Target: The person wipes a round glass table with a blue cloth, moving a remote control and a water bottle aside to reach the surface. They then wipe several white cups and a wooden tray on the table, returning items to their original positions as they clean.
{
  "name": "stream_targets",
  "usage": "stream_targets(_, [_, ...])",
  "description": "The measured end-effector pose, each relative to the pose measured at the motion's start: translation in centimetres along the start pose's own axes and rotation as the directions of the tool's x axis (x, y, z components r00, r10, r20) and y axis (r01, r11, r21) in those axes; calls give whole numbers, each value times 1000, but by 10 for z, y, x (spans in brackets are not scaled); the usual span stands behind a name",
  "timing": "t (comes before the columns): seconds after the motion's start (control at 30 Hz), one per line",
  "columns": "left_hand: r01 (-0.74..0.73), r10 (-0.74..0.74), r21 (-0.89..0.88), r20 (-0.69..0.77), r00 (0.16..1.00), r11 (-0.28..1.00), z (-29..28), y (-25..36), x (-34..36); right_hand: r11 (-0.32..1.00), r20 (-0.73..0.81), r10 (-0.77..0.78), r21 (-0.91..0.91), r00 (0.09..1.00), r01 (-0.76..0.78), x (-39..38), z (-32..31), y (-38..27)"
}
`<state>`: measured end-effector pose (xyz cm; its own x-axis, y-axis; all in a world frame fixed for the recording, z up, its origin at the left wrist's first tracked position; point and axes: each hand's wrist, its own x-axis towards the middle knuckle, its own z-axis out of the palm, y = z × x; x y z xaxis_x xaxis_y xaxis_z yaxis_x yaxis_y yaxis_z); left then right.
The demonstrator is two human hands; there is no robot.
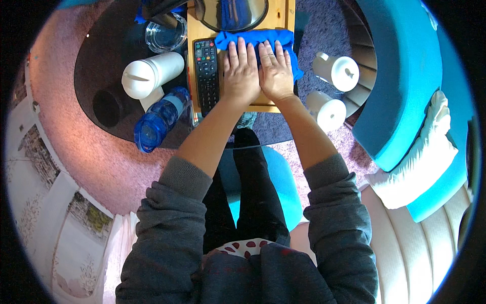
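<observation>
My left hand [241, 71] and my right hand [276, 72] lie flat side by side, palms down, on a blue cloth [253, 38] spread over a wooden tray [279, 14]. The fingers are stretched out and press on the cloth, which shows above and to the right of them. A black remote control [206, 73] lies on the tray just left of my left hand. A dark domed lid [230, 12] stands beyond the cloth.
On the dark glass table [101, 66] stand a white tumbler on its side [151, 74], a blue bottle [159, 119] and a glass ashtray [164, 34]. Two white lidded cups [336, 71] [326, 110] sit at the right. A teal curved sofa [405, 76] bends around the right.
</observation>
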<state>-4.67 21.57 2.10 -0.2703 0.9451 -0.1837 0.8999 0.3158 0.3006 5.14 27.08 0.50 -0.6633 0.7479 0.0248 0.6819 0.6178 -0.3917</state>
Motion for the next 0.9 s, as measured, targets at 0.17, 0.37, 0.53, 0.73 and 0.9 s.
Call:
stream_targets(0.17, [12, -12, -36, 20, 1000, 999, 1, -5, -4, 996, -106, 79, 61, 991, -72, 9, -1, -8])
stream_targets(0.37, [11, -14, -75, -32, 999, 997, 6, -7, -20, 991, -26, -94, 93, 995, 96, 26, 9, -12])
stream_targets(0.53, [-24, 24, 8, 25, 999, 1000, 6, -4, -26, 966, 205, -157, -172, 966, 194, 4, -6, 3])
stream_targets(0.73, [-35, 34, -162, -14, 999, 986, 18, -9, -31, 994, 26, 40, -104, 999, -37, -9, 12, -15])
stream_targets(0.9, [-56, 57, -92, 12, 998, 994, 23, -7, -54, 987, 105, 105, -133, 989, -90, -31, 5, -27])
